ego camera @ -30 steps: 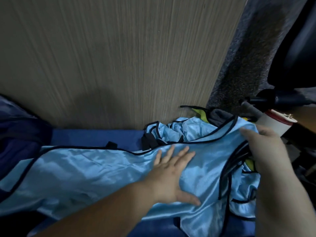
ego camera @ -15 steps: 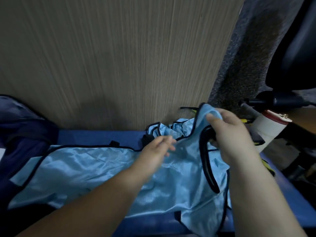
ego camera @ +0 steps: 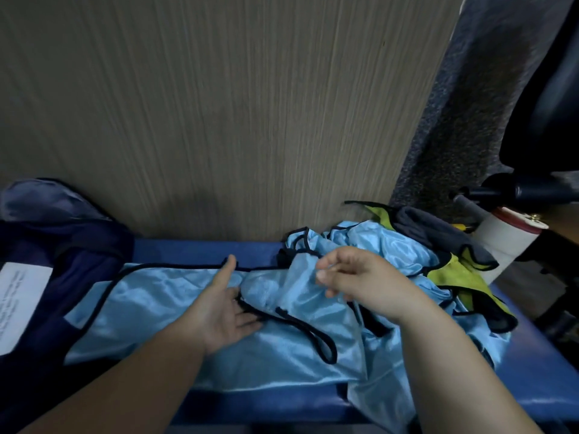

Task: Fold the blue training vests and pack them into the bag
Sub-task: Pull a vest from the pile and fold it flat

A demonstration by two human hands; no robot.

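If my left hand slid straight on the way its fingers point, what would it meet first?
The folded-over flap of the vest; the left hand seems almost at its black trim, depth unclear.

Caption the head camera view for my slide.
Left hand rests on blue vest; right hand pinches its folded-over end.

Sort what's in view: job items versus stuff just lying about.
Job: spread-out light blue satin vest with black trim; crumpled pile of light blue vests; dark navy fabric bag.
Lying about: yellow-green vest; grey cloth; white cylinder with red cap.
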